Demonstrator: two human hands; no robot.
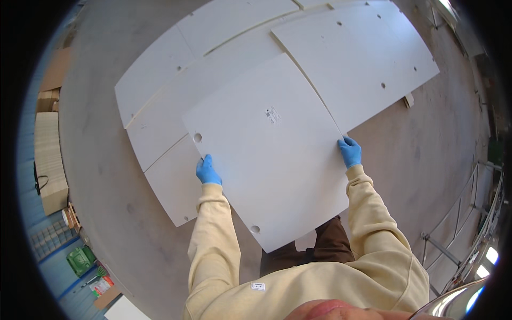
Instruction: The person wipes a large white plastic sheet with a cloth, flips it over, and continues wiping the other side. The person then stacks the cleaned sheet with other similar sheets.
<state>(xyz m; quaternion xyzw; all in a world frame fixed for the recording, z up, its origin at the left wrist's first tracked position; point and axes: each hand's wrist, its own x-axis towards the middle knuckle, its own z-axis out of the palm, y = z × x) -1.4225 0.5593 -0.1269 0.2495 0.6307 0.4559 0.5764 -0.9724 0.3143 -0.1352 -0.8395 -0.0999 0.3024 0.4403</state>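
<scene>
A large white panel is held in front of my body, its near end close to my legs. My left hand, in a blue glove, grips its left edge between two round holes near that side. On the opposite edge, my right hand is closed in a matching glove. The fingers under the panel are hidden. A small printed label sits on the upper middle of its face. Beneath and beyond lie several more white panels, among them one at the far right and one at the left.
Grey floor surrounds the panels. Along the left stands a long stack of boards, with a green container nearer me. A metal frame stands at the right. A small wooden piece shows below the far-right panel.
</scene>
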